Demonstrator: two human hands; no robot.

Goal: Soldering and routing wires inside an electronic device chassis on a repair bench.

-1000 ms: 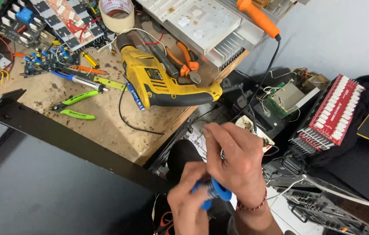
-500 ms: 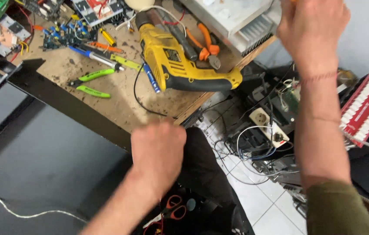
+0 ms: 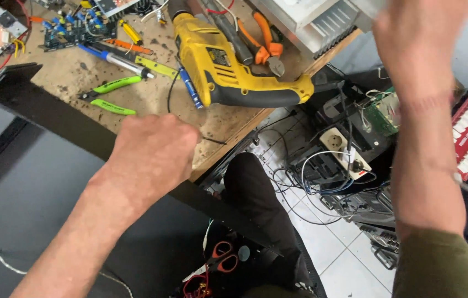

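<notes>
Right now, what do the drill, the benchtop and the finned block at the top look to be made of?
Drill: yellow moulded plastic body, semi-gloss, with a black grip. Benchtop: raw wood or board, matte, stained, pale edge showing. Finned block: probably bare aluminium, judging by its dull silver parallel fins.

The surface [image 3: 63, 94] is a worn brown wooden board. A yellow power drill [image 3: 228, 72] lies on it, handle toward the board's right edge. Just left of the drill: a blue pen-shaped tool [image 3: 188, 88]. Farther left of the drill: green-handled pliers [image 3: 110, 95] and a blue-handled soldering iron [image 3: 115, 59]. Behind the drill: orange-handled pliers [image 3: 264, 41]. Well left of the drill, at the far side: blue circuit boards [image 3: 74, 30].
</notes>
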